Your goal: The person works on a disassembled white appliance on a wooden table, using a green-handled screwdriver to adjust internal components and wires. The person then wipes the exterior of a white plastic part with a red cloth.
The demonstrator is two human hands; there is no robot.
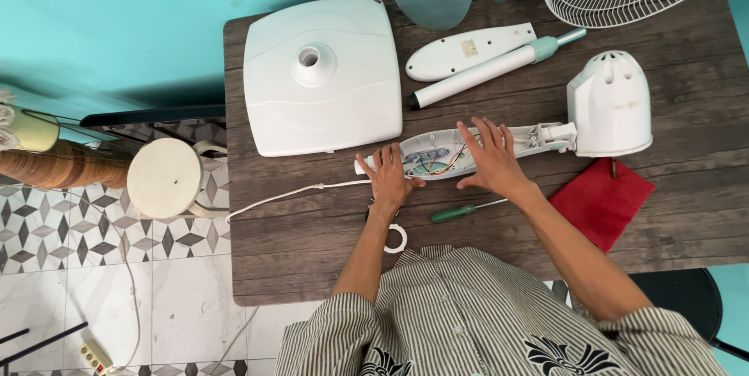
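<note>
while both hands (pixel 441 165) rest flat, holding nothing, on the opened housing (pixel 437 154), table edge (pixel 312 298) lies near.

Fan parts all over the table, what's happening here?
A person has both hands on an opened fan control housing with its wiring exposed: left hand at its left end, right hand over the middle. The motor head is joined at its right end. A green-handled screwdriver lies unused beside a red cloth.
</note>
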